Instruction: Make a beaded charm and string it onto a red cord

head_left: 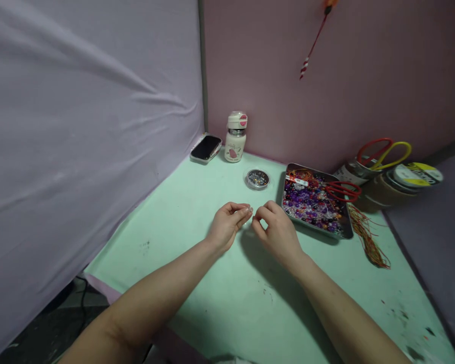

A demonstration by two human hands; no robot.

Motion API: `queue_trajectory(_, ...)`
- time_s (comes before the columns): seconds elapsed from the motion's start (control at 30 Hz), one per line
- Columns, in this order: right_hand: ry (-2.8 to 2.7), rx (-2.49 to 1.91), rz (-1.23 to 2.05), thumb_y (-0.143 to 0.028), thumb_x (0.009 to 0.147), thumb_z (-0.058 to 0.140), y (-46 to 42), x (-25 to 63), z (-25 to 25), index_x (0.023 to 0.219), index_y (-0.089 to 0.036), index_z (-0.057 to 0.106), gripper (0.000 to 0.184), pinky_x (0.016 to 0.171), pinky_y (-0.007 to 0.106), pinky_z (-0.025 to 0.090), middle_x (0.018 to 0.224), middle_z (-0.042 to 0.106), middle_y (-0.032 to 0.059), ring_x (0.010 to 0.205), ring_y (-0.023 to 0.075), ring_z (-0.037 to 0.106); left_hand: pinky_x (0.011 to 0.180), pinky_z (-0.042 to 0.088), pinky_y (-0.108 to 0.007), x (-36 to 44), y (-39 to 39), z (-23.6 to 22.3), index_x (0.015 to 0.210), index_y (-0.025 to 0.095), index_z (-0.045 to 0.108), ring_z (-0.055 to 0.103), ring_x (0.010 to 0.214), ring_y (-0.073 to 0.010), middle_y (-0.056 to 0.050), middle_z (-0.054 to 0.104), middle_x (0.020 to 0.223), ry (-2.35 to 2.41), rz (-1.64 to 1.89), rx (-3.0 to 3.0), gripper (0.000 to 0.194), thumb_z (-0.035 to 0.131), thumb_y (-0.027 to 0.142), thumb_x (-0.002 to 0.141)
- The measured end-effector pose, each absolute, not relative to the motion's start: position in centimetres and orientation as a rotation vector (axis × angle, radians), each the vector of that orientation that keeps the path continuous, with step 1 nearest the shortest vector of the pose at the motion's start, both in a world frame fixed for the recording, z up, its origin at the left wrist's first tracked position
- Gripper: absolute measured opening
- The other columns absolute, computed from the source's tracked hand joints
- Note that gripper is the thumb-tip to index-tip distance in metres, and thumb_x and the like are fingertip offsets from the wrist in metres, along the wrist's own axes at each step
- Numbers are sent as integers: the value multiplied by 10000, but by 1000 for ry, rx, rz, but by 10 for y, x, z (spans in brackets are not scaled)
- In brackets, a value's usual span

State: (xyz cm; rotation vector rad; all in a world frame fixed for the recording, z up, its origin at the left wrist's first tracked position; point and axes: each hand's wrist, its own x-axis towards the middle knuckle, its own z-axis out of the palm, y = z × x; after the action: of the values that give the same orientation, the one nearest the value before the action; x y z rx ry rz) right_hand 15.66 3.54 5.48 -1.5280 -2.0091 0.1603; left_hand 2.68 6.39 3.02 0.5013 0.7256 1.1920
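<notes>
My left hand [226, 226] is closed in a pinch above the middle of the table. A tiny pale or clear bit shows at its fingertips, too small to name. Close to its right, my right hand [279, 233] also pinches, thumb against forefinger; whatever it holds is too fine to make out. The two sets of fingertips almost meet. Just beyond them lies a small round clear case [258, 178] with a dark label. Right of my right hand sits a metal tray [318, 232] of purple, red, clear and orange beads [307, 198], with red-handled scissors [343, 191] resting in it.
A white bottle [235, 144] and a phone [207, 148] stand at the back corner. On the right are a can [354, 172] with red and yellow handles, a lidded jar [392, 187] and a bundle of cords [371, 242]. Cloth walls enclose the green tabletop [167, 222].
</notes>
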Motion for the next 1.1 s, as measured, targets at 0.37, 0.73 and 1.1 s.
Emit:
queue_trajectory(0.37,-1998,-1539,151,-189,851,495,35,157,53,690,-201,500,161,664,299,373,764,466,27,726,174,473,983,458,-375,27,63,31,687,121,610,654,823,-130,-57,683,878,730,1168,502,201,801,140,629)
queue_trajectory(0.73,-2005,-1534,159,-187,850,492,35,156,55,676,-201,496,174,666,298,376,759,464,28,728,174,475,986,459,-374,26,64,32,671,122,609,651,829,-130,-50,677,854,731,1177,495,187,793,130,634)
queue_trajectory(1.1,-1992,-1525,143,-175,847,486,36,156,53,672,-206,489,178,658,299,375,750,461,26,714,173,467,988,452,-374,27,64,30,684,122,614,656,854,-137,-57,683,870,726,1184,507,186,794,131,640)
